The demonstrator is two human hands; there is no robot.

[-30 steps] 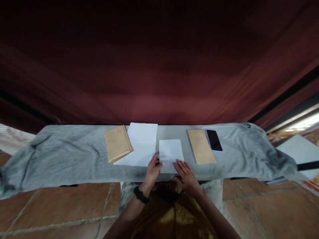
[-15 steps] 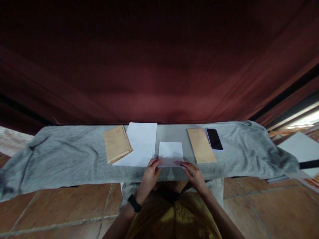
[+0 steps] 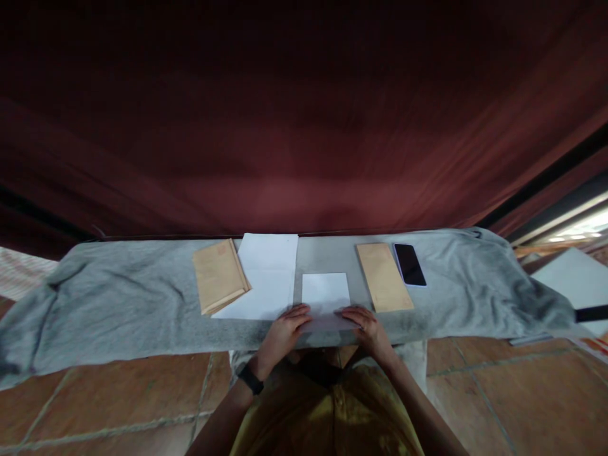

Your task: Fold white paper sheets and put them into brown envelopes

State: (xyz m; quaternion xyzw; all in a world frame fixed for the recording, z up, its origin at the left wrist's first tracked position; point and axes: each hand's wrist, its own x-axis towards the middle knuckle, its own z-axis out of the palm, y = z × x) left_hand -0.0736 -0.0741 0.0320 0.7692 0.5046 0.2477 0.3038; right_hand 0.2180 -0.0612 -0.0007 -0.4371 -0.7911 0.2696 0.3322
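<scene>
A small white sheet of paper (image 3: pixel 325 290) lies on the grey cloth (image 3: pixel 133 297) right in front of me, its near edge lifted and folded back. My left hand (image 3: pixel 285 326) grips the near left corner, fingers curled over it. My right hand (image 3: pixel 363 323) holds the near right corner the same way. A black band sits on my left wrist.
A larger white sheet (image 3: pixel 266 272) and a stack of tan envelopes (image 3: pixel 217 276) lie to the left. Another tan envelope (image 3: pixel 384 276) and a dark phone (image 3: pixel 409 265) lie to the right. A dark red curtain (image 3: pixel 304 126) hangs behind; tiled floor lies below.
Both hands slid from flat on the sheet to its near corners and lifted the near edge, folding it back over the paper.
</scene>
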